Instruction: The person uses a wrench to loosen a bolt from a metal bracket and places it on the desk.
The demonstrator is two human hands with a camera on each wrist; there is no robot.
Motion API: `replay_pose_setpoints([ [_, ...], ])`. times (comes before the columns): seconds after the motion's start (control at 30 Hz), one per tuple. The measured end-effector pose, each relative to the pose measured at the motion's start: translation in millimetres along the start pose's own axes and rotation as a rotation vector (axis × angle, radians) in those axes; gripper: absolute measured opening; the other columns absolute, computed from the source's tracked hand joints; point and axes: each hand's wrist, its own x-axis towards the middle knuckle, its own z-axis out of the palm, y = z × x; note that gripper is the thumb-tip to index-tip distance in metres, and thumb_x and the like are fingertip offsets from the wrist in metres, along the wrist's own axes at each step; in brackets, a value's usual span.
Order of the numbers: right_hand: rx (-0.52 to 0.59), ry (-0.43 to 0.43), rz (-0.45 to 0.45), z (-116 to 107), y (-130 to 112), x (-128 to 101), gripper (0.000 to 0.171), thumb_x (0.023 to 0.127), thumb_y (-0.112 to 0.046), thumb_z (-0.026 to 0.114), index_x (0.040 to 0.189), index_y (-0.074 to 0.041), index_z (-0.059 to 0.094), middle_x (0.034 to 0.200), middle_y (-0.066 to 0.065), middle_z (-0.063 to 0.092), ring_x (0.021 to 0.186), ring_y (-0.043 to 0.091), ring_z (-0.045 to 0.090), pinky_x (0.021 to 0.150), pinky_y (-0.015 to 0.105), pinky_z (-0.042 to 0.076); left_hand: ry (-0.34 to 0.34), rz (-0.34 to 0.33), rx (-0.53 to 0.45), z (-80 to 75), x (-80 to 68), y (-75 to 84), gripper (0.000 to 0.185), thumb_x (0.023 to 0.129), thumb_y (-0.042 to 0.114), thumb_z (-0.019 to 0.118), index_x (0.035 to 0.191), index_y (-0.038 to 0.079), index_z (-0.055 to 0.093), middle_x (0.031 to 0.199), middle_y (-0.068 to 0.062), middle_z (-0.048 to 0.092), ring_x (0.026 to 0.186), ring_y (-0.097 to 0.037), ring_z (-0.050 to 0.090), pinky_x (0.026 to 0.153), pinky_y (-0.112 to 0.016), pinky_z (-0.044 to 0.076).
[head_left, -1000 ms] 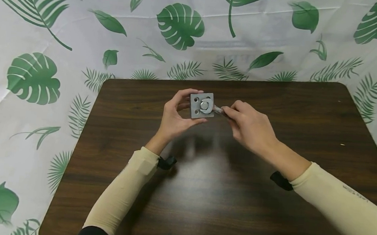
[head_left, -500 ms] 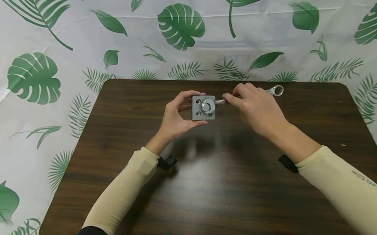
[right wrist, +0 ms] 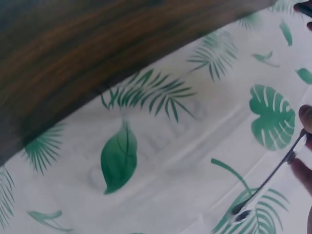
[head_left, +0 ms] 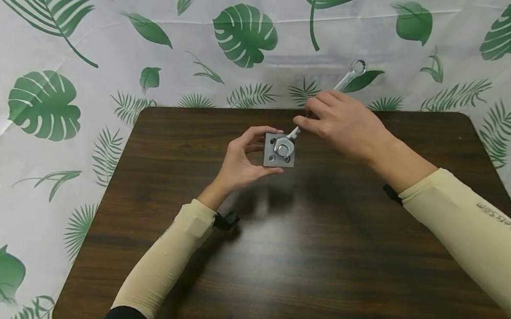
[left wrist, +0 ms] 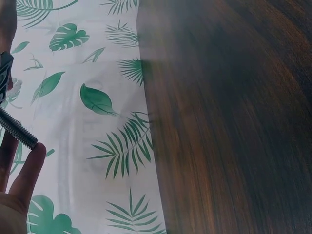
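Between its fingers and thumb my left hand [head_left: 238,162] holds a square grey metal block [head_left: 268,151] with holes near its corners. A shiny bolt head [head_left: 282,151] stands out from the block's middle. The jaw of a silver combination wrench [head_left: 349,78] sits around that bolt head. My right hand [head_left: 346,124] grips the wrench's shaft, and its ring end points up and to the right. In the left wrist view, a threaded bolt shank [left wrist: 19,130] sticks out of the block's other side, its tip against a fingertip. The right wrist view shows the wrench's shaft [right wrist: 269,179] beyond the fingers.
A dark wood-grain table [head_left: 319,268] lies under both hands, which are raised above it. Behind and beside it hangs a white sheet [head_left: 172,64] printed with green leaves. A small pale speck lies near the table's right rear corner.
My right hand has moved up, swinging the wrench counterclockwise around the bolt head, so its ring end has come into sight and risen. The block has shifted slightly right and down with my left hand.
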Motion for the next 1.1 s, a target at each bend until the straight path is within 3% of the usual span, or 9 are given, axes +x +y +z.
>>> replay_pose_setpoints([
  [0.33,-0.161,0.052,-0.196,-1.2,10.3,19.2,0.029,0.087,0.008,0.066,0.112,-0.006,0.069,0.103,0.017,0.058,0.101,0.036,0.053,0.101,0.048,0.041,-0.015,0.003,-0.005,1.9,-1.6,-0.1,0.071,0.06,-0.013,0.088,0.123,-0.008,0.055,0.122,-0.022,0.062,0.103,-0.025,0.061,0.08,-0.046,0.055],
  [0.53,-0.194,0.096,-0.188,-2.3,11.1,21.9,0.025,0.088,0.003,0.064,0.11,-0.007,0.07,0.103,0.017,0.058,0.101,0.035,0.055,0.102,0.048,0.041,-0.012,0.003,-0.002,2.7,-1.2,0.7,0.072,0.059,-0.013,0.089,0.123,-0.008,0.055,0.122,-0.022,0.062,0.104,-0.025,0.061,0.081,-0.046,0.055],
  [0.8,-0.142,0.083,0.049,-8.4,6.8,12.4,0.029,0.092,0.005,0.061,0.115,-0.008,0.072,0.103,0.018,0.058,0.099,0.037,0.055,0.099,0.048,0.043,0.022,-0.019,0.038,1.2,-1.0,2.6,0.073,0.058,-0.012,0.089,0.123,-0.009,0.055,0.115,-0.022,0.062,0.103,-0.028,0.062,0.081,-0.047,0.055],
  [0.97,-0.001,0.026,0.258,-9.0,-5.6,-1.1,0.038,0.086,0.012,0.065,0.116,-0.01,0.073,0.093,0.015,0.055,0.084,0.035,0.055,0.073,0.047,0.051,0.041,0.001,0.038,-0.2,0.2,2.2,0.074,0.057,-0.012,0.09,0.123,-0.008,0.055,0.117,-0.021,0.062,0.102,-0.03,0.062,0.081,-0.047,0.055],
  [1.1,0.157,-0.084,0.48,-9.1,-24.1,-13.4,0.047,0.082,0.012,0.06,0.121,-0.012,0.072,0.091,0.01,0.056,0.076,0.027,0.052,0.052,0.04,0.045,0.058,0.027,0.034,-0.3,1.4,0.3,0.075,0.057,-0.012,0.09,0.123,-0.008,0.055,0.12,-0.021,0.062,0.103,-0.027,0.062,0.08,-0.047,0.055],
])
